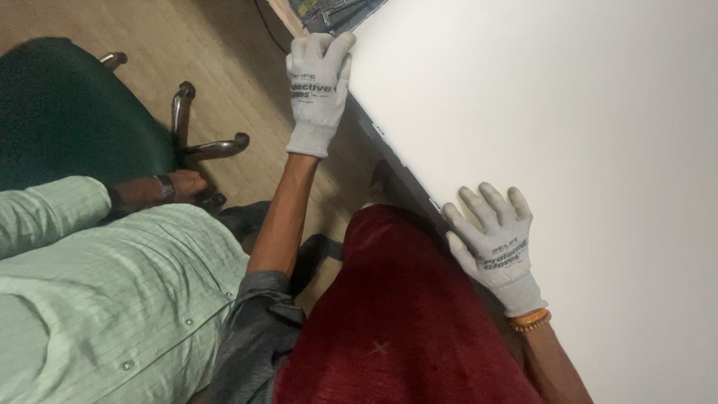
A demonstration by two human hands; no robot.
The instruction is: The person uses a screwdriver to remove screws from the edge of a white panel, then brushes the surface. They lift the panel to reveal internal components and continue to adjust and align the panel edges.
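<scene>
The large white panel point(568, 150) fills the right side of the view, a flat, smooth, matt sheet with a thin dark edge point(396, 161) running diagonally along its near side; it seems to lie as a tabletop or on one, though what carries it is hidden. Both gloved hands sit along that near edge, likely to steady or line up the sheet. The left hand point(318, 90) reaches out to the far corner, its fingers curled over the rim there, so its grip looks closed on the panel's corner. The right hand point(497, 251) lies flat on the surface nearer the body, fingers spread apart and pressing down, clamping nothing. The gloves are grey knit with ribbed cuffs and dark print on the backs; an orange beaded band point(531, 320) circles the right wrist. Below the panel a deep red, fuzzy cloth point(396, 322) covers the person's lap. To the left, another person's pale green striped shirt point(112, 299) and resting hand point(176, 187) show, beside a dark green chair point(67, 112) with chrome legs on a wooden floor point(224, 45).
</scene>
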